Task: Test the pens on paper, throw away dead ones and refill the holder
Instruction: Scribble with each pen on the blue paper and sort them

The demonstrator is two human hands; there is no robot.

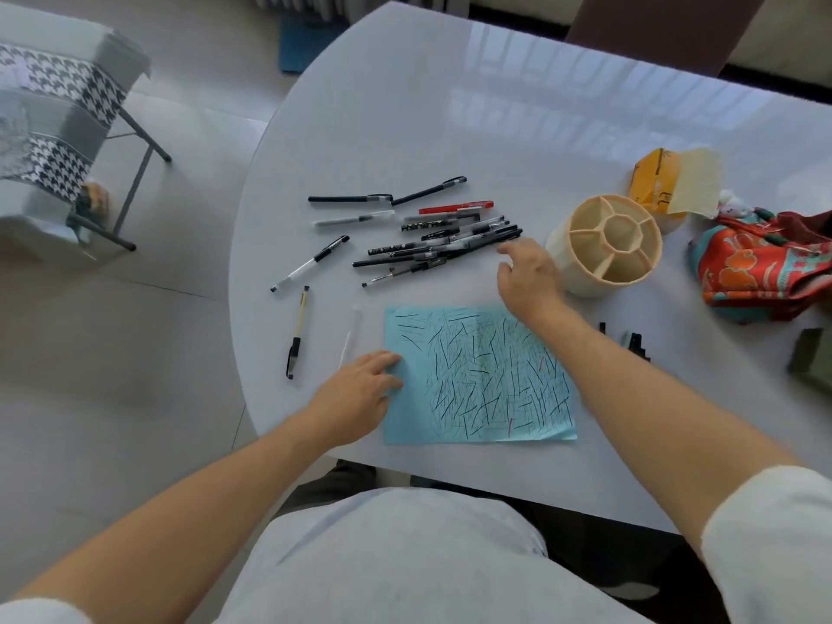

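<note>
Pen pile (pixel 443 238) overlaps, count unclear. Right hand (pixel 529 281) loose, holding nothing; left hand (pixel 360 389) flat on blue paper (pixel 479 376). One holder (pixel 605 243).

Paper (pixel 479 376) at lower centre of the table (pixel 450 105) – pile of pens (pixel 439 238) above it, holder (pixel 608 243) at right, chair (pixel 63 128) upper left

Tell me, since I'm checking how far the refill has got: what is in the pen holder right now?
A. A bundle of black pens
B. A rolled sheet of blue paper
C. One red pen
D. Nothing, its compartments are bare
D: every compartment of the pen holder shows only its bare beige inside, while the pens lie in a pile on the table to the holder's left.
</note>
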